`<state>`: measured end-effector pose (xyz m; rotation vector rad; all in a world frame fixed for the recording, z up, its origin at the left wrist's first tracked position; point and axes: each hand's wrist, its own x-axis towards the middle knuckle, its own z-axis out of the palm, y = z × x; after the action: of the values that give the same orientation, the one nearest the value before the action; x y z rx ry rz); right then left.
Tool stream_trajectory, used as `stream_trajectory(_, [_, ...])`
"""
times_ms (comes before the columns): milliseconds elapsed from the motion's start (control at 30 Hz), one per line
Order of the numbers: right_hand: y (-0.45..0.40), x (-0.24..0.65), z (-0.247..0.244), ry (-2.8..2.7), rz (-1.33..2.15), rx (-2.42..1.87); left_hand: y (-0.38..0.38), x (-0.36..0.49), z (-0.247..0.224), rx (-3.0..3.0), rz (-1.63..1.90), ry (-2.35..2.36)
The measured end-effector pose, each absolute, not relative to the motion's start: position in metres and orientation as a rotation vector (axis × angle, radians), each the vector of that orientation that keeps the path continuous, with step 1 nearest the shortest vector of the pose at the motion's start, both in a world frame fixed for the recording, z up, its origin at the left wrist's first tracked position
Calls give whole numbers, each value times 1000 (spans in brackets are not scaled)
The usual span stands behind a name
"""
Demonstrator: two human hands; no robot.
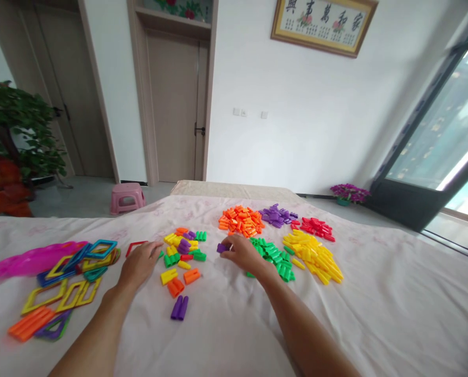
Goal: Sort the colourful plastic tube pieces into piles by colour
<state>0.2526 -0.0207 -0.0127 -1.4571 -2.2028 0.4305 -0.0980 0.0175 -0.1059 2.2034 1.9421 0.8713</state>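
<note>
My right hand (237, 251) is closed round a small purple plastic piece (222, 248), just below the orange pile (241, 221) and left of the green pile (275, 256). My left hand (141, 262) rests low over the cloth, its fingers bent, beside a small mixed group of pieces. A green bit (161, 254) shows by its fingertips; whether they touch it is unclear. In the mixed group are yellow (169, 276), orange (192, 276) and purple (184, 246) pieces. Nearer to me lies a purple pair (179, 308).
Purple (276, 215), red (316, 227) and yellow (314, 255) piles lie at the right on the cloth-covered table (375, 309). At the left are coloured magnetic frames (45, 296), a magenta tray (39, 259) and an orange block (31, 323).
</note>
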Motion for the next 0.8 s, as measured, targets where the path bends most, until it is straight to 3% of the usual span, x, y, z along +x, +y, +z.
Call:
stream_trajectory(433, [65, 437, 6, -1546, 11, -1941, 26, -107, -116, 2203, 863, 1895])
stream_trajectory(800, [-6, 483, -45, -2204, -136, -1943, 33, -112, -122, 2208, 865, 1844])
